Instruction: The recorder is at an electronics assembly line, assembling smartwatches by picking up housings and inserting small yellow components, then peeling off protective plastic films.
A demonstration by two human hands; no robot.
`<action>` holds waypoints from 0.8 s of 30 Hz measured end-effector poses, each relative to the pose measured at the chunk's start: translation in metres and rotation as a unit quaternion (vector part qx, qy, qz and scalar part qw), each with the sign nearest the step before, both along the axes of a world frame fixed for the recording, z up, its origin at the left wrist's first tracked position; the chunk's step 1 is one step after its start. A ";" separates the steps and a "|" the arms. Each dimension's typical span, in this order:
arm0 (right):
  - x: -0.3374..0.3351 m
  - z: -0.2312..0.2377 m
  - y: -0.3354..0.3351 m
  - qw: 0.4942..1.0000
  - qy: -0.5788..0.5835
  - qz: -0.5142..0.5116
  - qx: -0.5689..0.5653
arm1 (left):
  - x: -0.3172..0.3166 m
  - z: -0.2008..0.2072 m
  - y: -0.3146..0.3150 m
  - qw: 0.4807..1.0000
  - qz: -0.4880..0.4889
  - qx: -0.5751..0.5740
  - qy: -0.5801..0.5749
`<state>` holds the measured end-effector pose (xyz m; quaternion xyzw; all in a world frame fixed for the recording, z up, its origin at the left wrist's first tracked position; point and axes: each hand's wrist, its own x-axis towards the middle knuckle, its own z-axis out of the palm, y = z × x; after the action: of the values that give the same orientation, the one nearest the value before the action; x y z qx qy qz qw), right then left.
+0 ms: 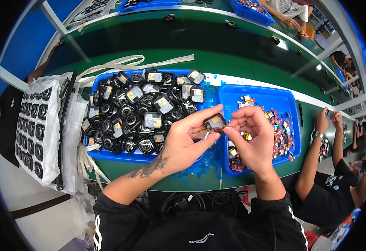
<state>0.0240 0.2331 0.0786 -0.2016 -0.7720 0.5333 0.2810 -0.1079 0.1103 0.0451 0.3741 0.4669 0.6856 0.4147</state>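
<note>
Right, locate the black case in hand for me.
In the head view, the black case is just right of centre, in the left hand beside the right hand, near the left edge of the blue tray of circuit boards.

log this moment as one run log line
left hand: holding black case; right hand: touching small reddish part; left blue tray: black cases; right blue tray: small parts

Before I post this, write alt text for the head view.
A person's left hand holds a small black case while the right hand pinches a small component beside it. The left blue tray holds similar cases; the right blue tray holds small electronic parts.
</note>
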 end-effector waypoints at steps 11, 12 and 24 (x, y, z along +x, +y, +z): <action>0.002 0.001 0.005 0.998 0.001 0.028 -0.059 | 0.000 -0.001 0.002 1.000 -0.007 0.020 0.010; 0.002 0.000 0.007 0.998 0.003 0.028 -0.059 | -0.001 0.001 0.001 1.000 -0.027 -0.003 0.003; 0.005 -0.021 -0.006 0.990 -0.007 -0.042 0.136 | 0.004 0.001 0.002 1.000 -0.008 -0.011 -0.009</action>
<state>0.0285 0.2272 0.0576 -0.1971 -0.8303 0.4095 0.3225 -0.1042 0.1128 0.0456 0.3669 0.4676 0.6808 0.4281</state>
